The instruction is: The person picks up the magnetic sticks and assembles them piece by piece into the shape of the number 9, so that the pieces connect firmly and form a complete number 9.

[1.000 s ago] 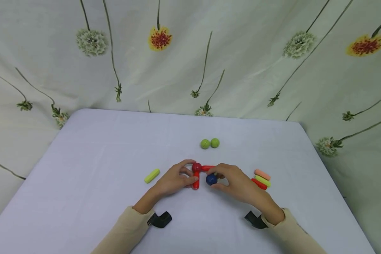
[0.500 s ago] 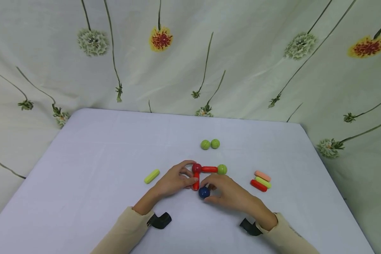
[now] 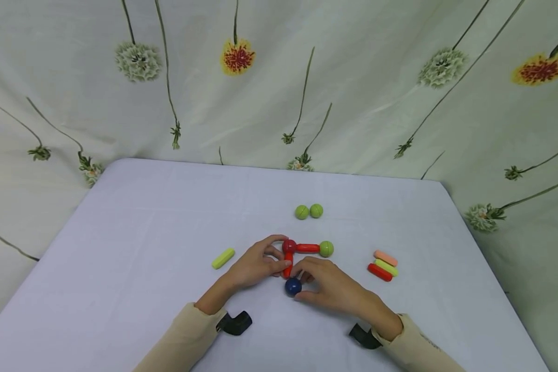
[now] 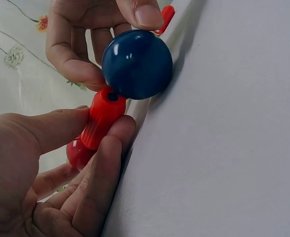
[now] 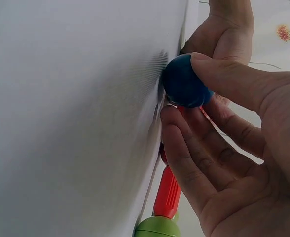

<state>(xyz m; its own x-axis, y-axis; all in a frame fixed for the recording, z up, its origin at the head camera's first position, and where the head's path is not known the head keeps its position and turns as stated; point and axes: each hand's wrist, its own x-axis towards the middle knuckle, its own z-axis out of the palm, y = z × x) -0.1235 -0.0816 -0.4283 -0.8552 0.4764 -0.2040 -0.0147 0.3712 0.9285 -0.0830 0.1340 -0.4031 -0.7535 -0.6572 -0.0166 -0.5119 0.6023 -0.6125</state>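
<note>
At the head view's lower centre, the left hand (image 3: pixel 256 264) is partly covering a ridged red rod (image 3: pixel 287 272); at lower right, sleeve marks (image 3: pixel 429 341) are appearing too small to read. The right wrist view's bottom edge is cropping a light-green ball (image 5: pixel 157 228).

blue ball (image 4: pixel 137 64) | just beside red rod (image 4: pixel 104 117), near end | red ball (image 3: pixel 289 246): far end

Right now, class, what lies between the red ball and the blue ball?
A red rod, pinched by the left hand; the left wrist view shows it between red ball and blue ball.
</note>
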